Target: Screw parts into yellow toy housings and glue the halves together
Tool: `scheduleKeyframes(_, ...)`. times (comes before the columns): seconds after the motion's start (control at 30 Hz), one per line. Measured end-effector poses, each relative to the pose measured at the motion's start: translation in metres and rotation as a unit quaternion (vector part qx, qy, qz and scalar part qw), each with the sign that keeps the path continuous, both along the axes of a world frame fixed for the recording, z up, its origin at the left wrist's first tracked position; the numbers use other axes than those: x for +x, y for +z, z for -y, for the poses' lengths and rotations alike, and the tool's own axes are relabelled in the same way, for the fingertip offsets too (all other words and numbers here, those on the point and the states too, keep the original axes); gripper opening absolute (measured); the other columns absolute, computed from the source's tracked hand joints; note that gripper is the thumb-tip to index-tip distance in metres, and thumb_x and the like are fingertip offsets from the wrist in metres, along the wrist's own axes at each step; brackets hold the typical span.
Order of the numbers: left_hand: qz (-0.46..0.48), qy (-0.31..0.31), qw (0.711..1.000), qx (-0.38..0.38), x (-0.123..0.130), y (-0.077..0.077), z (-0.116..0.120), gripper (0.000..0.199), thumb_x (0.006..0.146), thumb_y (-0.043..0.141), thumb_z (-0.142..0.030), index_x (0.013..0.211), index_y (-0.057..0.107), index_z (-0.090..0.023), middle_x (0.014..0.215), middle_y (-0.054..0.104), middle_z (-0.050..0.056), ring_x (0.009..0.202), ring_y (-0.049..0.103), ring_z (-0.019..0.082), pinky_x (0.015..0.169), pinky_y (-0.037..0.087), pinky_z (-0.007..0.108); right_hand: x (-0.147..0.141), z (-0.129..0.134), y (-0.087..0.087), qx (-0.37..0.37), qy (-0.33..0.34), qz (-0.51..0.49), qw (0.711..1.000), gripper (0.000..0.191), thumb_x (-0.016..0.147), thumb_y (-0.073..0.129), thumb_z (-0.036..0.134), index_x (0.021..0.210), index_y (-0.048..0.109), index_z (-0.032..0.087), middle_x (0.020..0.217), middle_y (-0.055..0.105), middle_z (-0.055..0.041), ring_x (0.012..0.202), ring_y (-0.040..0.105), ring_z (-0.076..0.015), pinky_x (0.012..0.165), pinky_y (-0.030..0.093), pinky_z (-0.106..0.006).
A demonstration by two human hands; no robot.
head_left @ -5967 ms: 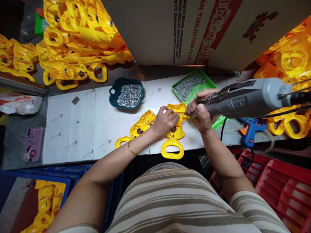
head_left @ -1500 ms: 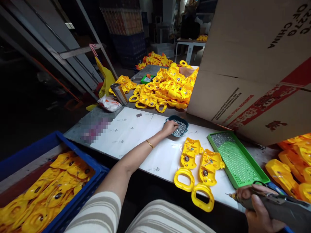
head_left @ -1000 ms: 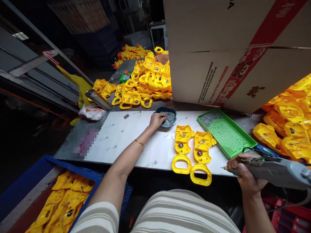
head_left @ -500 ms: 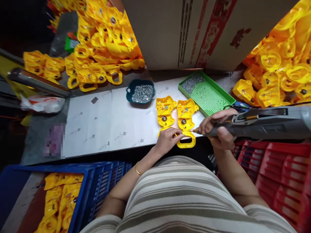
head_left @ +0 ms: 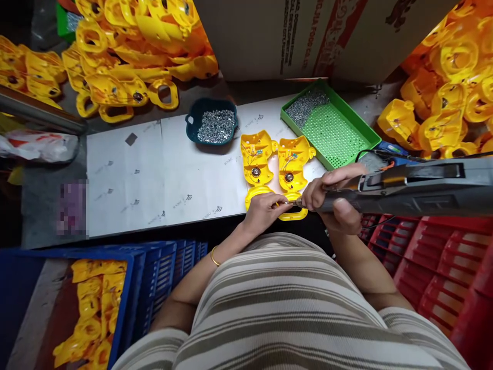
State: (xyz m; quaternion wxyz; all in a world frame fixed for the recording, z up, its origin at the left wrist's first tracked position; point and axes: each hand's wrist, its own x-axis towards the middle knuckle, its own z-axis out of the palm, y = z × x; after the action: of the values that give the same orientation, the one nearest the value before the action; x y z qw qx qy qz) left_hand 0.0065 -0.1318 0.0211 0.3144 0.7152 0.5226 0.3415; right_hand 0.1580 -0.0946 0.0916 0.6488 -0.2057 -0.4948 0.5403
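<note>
My right hand point(head_left: 335, 198) is wrapped round a grey power screwdriver point(head_left: 416, 192), which lies level with its bit pointing left. Thumb and fingertips of my left hand point(head_left: 264, 210) pinch together at the tip of the bit; what they hold is too small to make out. Beneath the fingertips is the handle ring of a yellow plastic shell point(head_left: 293, 163). Another yellow shell point(head_left: 257, 158) lies beside it on the left, its lower part partly covered by my left hand. Both shells are open side up, showing wires and a round metal part.
A dark teal bowl point(head_left: 214, 125) and a green tray point(head_left: 335, 128) hold small metal screws on the white board point(head_left: 154, 174). Yellow shells point(head_left: 150, 41) are heaped behind. A cardboard box point(head_left: 254, 46) stands at the back. Blue crate point(head_left: 131, 288) left, red crates point(head_left: 423, 257) right.
The screwdriver and my right hand have moved left, bringing the bit to my left fingertips. The view has shifted, so the board and shells appear higher in the picture.
</note>
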Motion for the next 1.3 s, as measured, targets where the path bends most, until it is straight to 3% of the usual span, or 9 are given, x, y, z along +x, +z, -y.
scheduleKeyframes(0.27, -0.002, -0.006, 0.999, -0.031, 0.001, 0.001, -0.001, 0.019, 0.085, 0.067, -0.030, 0.072, 0.071, -0.016, 0.062, 0.067, 0.000, 0.052, 0.053, 0.008, 0.053, 0.039, 0.019, -0.002, 0.001, -0.005, 0.004, 0.003, 0.013, 1.000, 0.017, 0.081, 0.059, 0.035, 0.094, 0.053, 0.025, 0.051, 0.045, 0.0075, 0.038, 0.046, -0.0114, 0.036, 0.041, -0.026)
scheduleKeyframes(0.57, -0.003, -0.028, 0.999, -0.041, 0.002, 0.003, 0.000, 0.017, 0.087, 0.066, -0.029, 0.076, 0.073, -0.017, 0.065, 0.069, 0.001, 0.056, 0.058, 0.009, 0.057, 0.042, 0.019, -0.001, -0.002, 0.001, 0.028, 0.029, 0.062, 0.997, 0.013, 0.084, 0.055, 0.038, 0.085, 0.048, 0.027, 0.050, 0.042, 0.0077, 0.037, 0.042, -0.0107, 0.035, 0.041, -0.025)
scheduleKeyframes(0.73, -0.021, -0.052, 0.998, -0.038, 0.003, 0.003, 0.001, 0.016, 0.088, 0.064, -0.026, 0.079, 0.073, -0.017, 0.069, 0.071, 0.001, 0.060, 0.061, 0.010, 0.060, 0.043, 0.019, 0.002, 0.002, -0.005, -0.006, 0.038, 0.053, 0.998, 0.020, 0.081, 0.060, 0.042, 0.095, 0.052, 0.029, 0.048, 0.042, 0.0086, 0.035, 0.042, -0.0125, 0.034, 0.040, -0.028)
scheduleKeyframes(0.83, -0.040, -0.049, 0.997, -0.036, 0.002, 0.003, 0.001, 0.018, 0.087, 0.067, -0.033, 0.094, 0.073, -0.019, 0.070, 0.069, -0.001, 0.060, 0.060, 0.010, 0.060, 0.043, 0.019, 0.007, 0.004, -0.008, -0.021, 0.049, 0.071, 0.996, 0.023, 0.080, 0.061, 0.044, 0.099, 0.055, 0.032, 0.049, 0.045, 0.0073, 0.036, 0.044, -0.0149, 0.035, 0.040, -0.032)
scheduleKeyframes(0.93, -0.106, -0.009, 0.994, 0.039, 0.001, 0.004, 0.000, 0.040, 0.083, 0.068, -0.047, 0.110, 0.069, -0.018, 0.076, 0.067, 0.002, 0.070, 0.060, 0.014, 0.067, 0.044, 0.024, 0.012, 0.001, -0.006, -0.026, 0.017, 0.089, 0.996, 0.025, 0.078, 0.063, 0.050, 0.096, 0.056, 0.034, 0.050, 0.047, 0.0067, 0.036, 0.045, -0.0160, 0.036, 0.041, -0.034)
scheduleKeyframes(1.07, -0.230, 0.019, 0.963, 0.139, -0.001, 0.004, 0.001, 0.038, 0.085, 0.062, -0.052, 0.107, 0.071, -0.022, 0.102, 0.066, 0.010, 0.094, 0.055, 0.023, 0.080, 0.040, 0.035, 0.016, -0.012, -0.008, 0.011, -0.065, 0.085, 0.994, 0.022, 0.079, 0.062, 0.049, 0.091, 0.055, 0.031, 0.046, 0.042, 0.0089, 0.034, 0.041, -0.0129, 0.036, 0.038, -0.029)
scheduleKeyframes(1.17, -0.281, 0.023, 0.951, 0.130, 0.001, 0.001, 0.001, 0.039, 0.085, 0.062, -0.052, 0.115, 0.068, -0.028, 0.117, 0.063, 0.011, 0.104, 0.051, 0.027, 0.086, 0.035, 0.041, 0.018, -0.024, -0.014, 0.061, -0.097, 0.077, 0.990, 0.016, 0.080, 0.060, 0.042, 0.089, 0.055, 0.029, 0.046, 0.039, 0.0092, 0.034, 0.039, -0.0116, 0.034, 0.036, -0.026)
scheduleKeyframes(1.3, -0.296, 0.020, 0.951, 0.089, 0.005, -0.005, 0.001, 0.040, 0.086, 0.062, -0.050, 0.121, 0.065, -0.031, 0.118, 0.062, 0.011, 0.107, 0.049, 0.029, 0.093, 0.028, 0.048, 0.017, -0.035, -0.027, 0.073, -0.107, 0.091, 0.987, 0.018, 0.079, 0.060, 0.042, 0.090, 0.054, 0.030, 0.048, 0.042, 0.0079, 0.035, 0.041, -0.0134, 0.034, 0.038, -0.028)
